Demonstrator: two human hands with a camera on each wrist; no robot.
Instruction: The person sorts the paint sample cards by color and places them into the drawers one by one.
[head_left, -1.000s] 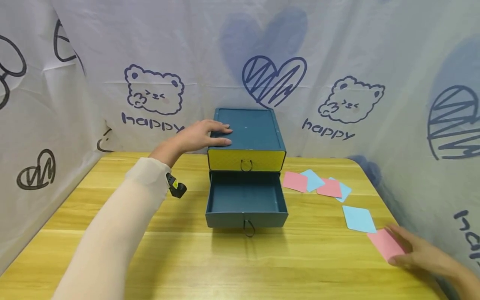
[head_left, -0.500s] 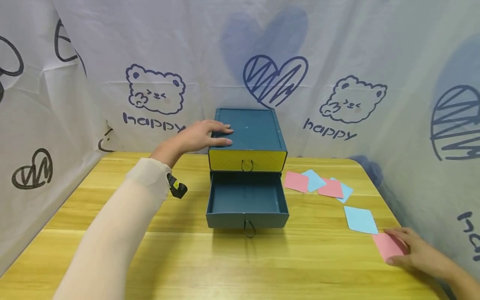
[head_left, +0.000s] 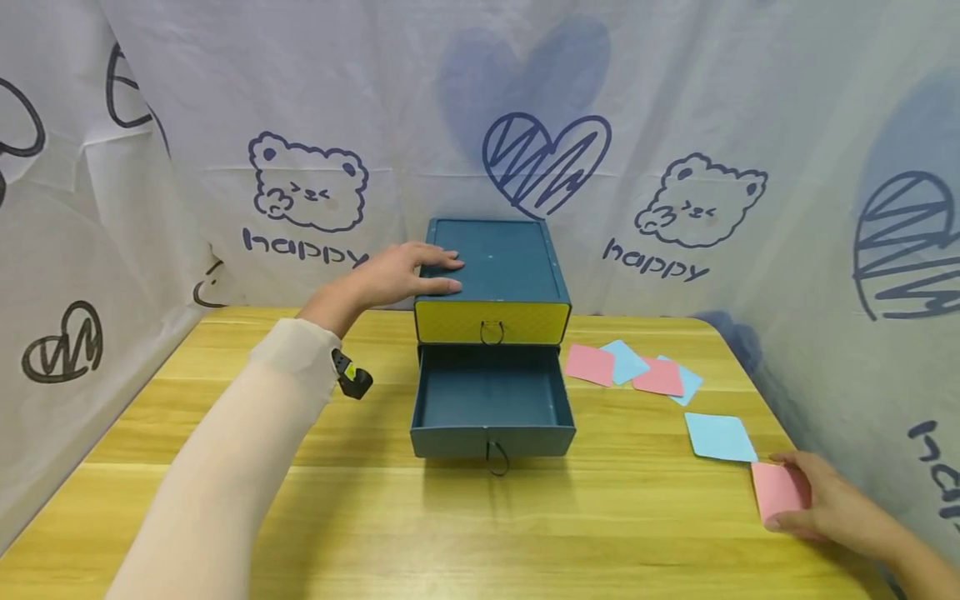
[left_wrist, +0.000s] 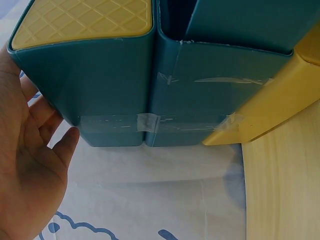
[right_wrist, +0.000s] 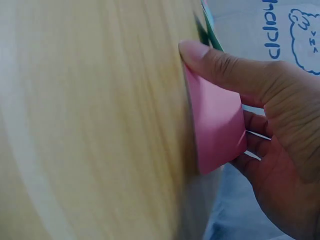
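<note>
Pinching the pink card (head_left: pixel 778 490) between thumb and fingers of the right hand (head_left: pixel 834 508), at lower right; resting the left hand (head_left: pixel 397 271), thumb spread from fingers, on the cabinet (head_left: pixel 510 258) at centre. Already with the lower drawer (head_left: pixel 450 442) pulled out; seemingly early in the work, with five other cards (head_left: pixel 720 437) left untouched on the surface (head_left: pixel 360 517), right of centre.

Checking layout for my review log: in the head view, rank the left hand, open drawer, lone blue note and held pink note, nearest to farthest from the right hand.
1. Pink note, held in the right hand.
2. Blue note, just beyond and left of it.
3. Open drawer, farther left, mid-view.
4. Left hand, on the cabinet top, farther back and left.
</note>
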